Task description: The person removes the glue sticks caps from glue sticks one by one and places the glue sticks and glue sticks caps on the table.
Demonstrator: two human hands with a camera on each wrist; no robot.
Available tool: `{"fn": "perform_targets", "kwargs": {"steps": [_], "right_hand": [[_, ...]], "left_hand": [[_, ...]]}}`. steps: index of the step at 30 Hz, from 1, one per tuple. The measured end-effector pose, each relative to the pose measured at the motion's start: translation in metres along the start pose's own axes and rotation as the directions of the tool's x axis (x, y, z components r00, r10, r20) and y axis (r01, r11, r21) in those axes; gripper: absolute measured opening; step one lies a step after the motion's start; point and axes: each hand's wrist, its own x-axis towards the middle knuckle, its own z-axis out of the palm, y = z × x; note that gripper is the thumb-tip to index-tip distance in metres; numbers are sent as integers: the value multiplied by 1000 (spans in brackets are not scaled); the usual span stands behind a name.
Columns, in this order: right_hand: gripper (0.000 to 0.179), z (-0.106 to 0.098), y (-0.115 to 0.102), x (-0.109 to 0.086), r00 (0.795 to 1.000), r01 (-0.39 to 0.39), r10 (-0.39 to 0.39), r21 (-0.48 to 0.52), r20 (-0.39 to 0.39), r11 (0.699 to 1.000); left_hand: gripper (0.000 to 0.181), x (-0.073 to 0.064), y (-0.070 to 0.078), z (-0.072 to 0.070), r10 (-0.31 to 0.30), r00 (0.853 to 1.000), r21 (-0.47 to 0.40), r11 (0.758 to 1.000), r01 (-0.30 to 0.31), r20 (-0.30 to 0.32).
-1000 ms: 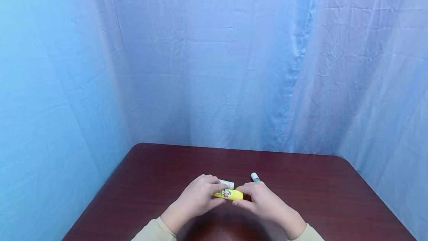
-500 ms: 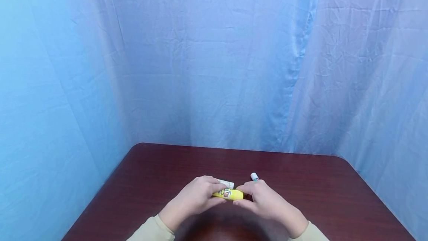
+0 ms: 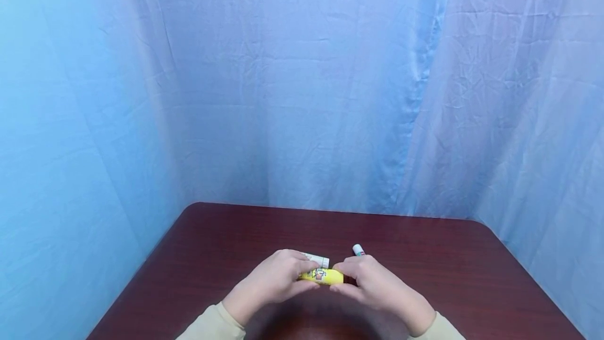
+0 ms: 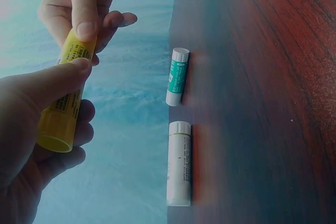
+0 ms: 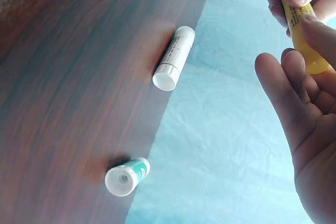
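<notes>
A yellow glue stick (image 3: 326, 276) with a printed label lies lengthwise between my two hands, raised above the table. My left hand (image 3: 278, 278) grips one end, its thumb along the barrel and its fingers curled behind, as the left wrist view shows. At the other end, my right hand (image 3: 375, 283) pinches the stick between thumb and fingers. Its ring and little fingers stand out loosely in the right wrist view. Beyond the hands, a white glue stick (image 4: 179, 169) and a smaller white-and-green glue stick (image 4: 177, 77) lie on the table. In the head view, the hands partly cover both.
The dark red-brown wooden table (image 3: 236, 230) has rounded far corners. Light blue cloth (image 3: 302, 93) hangs behind it and along both sides. Pale sleeves (image 3: 214, 323) cover both forearms.
Both hands keep hold of the yellow glue stick and have hardly moved. The printed picture on its side looks slightly turned. The two sticks on the table lie as before.
</notes>
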Motion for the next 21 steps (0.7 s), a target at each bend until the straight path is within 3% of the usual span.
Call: {"fn": "perform_targets", "kwargs": {"steps": [9, 14, 21], "right_hand": [[20, -2, -1, -1, 1000, 25, -26, -47, -17, 999], [23, -2, -2, -3, 1000, 14, -15, -67, -17, 998], [26, 1, 1, -6, 996, 59, -65, -91, -60, 994]], "left_hand": [[30, 3, -2, -4, -48, 996, -90, 994, 55, 77], [27, 4, -3, -6, -43, 994, -127, 990, 56, 101], [25, 5, -4, -9, -38, 991, -163, 985, 59, 126]]}}
